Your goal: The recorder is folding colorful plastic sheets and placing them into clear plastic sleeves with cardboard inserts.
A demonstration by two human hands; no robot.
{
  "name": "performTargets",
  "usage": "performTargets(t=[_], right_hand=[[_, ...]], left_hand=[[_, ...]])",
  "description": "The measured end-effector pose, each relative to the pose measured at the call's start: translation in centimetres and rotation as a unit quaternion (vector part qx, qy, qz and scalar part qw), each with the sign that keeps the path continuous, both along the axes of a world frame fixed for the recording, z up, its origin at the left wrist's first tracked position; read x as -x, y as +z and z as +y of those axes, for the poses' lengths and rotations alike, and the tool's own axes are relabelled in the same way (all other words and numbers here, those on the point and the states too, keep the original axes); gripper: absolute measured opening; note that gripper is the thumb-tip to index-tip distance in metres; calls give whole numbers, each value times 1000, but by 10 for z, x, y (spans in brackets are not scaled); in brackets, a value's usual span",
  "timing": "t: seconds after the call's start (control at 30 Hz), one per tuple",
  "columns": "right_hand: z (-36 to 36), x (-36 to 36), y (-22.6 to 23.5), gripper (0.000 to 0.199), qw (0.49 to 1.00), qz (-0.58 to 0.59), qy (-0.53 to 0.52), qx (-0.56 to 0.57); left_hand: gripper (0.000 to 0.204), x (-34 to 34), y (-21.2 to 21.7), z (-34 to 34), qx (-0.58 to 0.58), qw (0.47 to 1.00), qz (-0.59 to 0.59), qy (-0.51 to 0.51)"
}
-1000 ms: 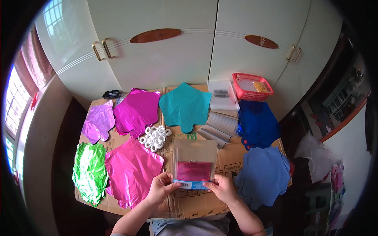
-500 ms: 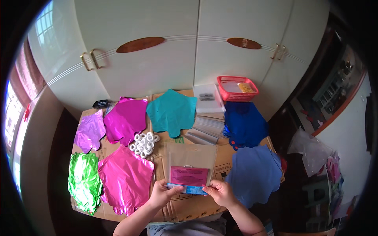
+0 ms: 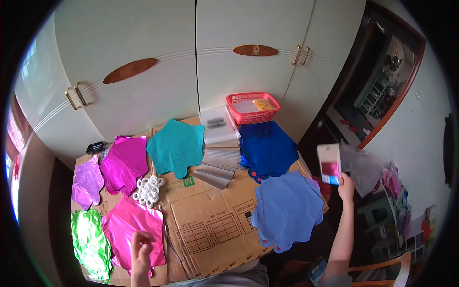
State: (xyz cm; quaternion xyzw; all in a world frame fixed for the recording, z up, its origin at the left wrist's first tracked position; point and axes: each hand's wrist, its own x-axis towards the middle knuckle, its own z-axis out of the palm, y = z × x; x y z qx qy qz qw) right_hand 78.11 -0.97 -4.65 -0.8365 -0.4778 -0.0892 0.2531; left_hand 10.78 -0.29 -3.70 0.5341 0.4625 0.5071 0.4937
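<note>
Out past the table's right side, my right hand (image 3: 346, 187) grips a clear plastic packet (image 3: 329, 167) with a pink card inside and a blue strip at its bottom. My left hand (image 3: 141, 253) is over a stack of hot-pink foil sheets (image 3: 138, 220), fingers curled in and nothing visible in them. Beside that stack lie shiny green foil sheets (image 3: 91, 244) and a cluster of small white rings (image 3: 149, 191). Light-blue sheets (image 3: 289, 208) are piled on the right side of the table, below dark-blue ones (image 3: 270, 148).
Further back are lilac (image 3: 87, 182), magenta (image 3: 125, 165) and teal (image 3: 175, 147) sheets, fanned packets (image 3: 221, 160), a stack of clear sleeves (image 3: 217, 125) and a red basket (image 3: 253, 116). Flattened cardboard (image 3: 205, 210) covers the table. A chair (image 3: 404, 268) stands right of it.
The packet has gone from between both hands at the table's middle to the far right, in my right hand alone. My left hand has let go and moved left. The view has turned right.
</note>
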Motion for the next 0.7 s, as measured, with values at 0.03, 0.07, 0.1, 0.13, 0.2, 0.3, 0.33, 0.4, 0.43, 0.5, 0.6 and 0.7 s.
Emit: performTargets(t=[0.03,0.07,0.1,0.13,0.2,0.3,0.33,0.4,0.43,0.5,0.6,0.7], right_hand=[[-2,-24,-23,10,997,-14,-18,71],[-1,-44,-51,11,993,18,-16,119],[5,-46,-76,12,991,9,-4,135],[0,-68,-114,12,992,4,26,127],[-75,-163,-186,22,985,119,-95,75],[-48,-145,-222,30,962,171,-76,199],[-41,-162,-210,28,961,215,-68,161],[-37,-157,-196,26,974,165,-26,155],[32,-92,-162,28,979,115,64,157],[30,-108,-111,29,990,107,75,59],[86,-23,-44,26,964,150,209,-70],[108,164,47,25,941,158,297,-38]], left_hand=[[25,6,5,-7,4,1000,-17,19],[28,12,8,-16,1,999,-14,40],[31,19,8,-27,10,997,-10,75],[33,26,6,-34,6,996,-13,88],[28,40,-12,-17,4,996,-70,51],[20,49,6,-60,80,986,-105,99],[12,68,-4,-73,116,976,-151,105],[14,83,-3,-99,120,983,-124,59],[17,77,15,-142,137,981,-101,97],[26,110,-5,-153,165,973,-159,28],[21,146,-60,-197,173,978,-71,89],[18,177,-132,-244,298,919,36,256]])
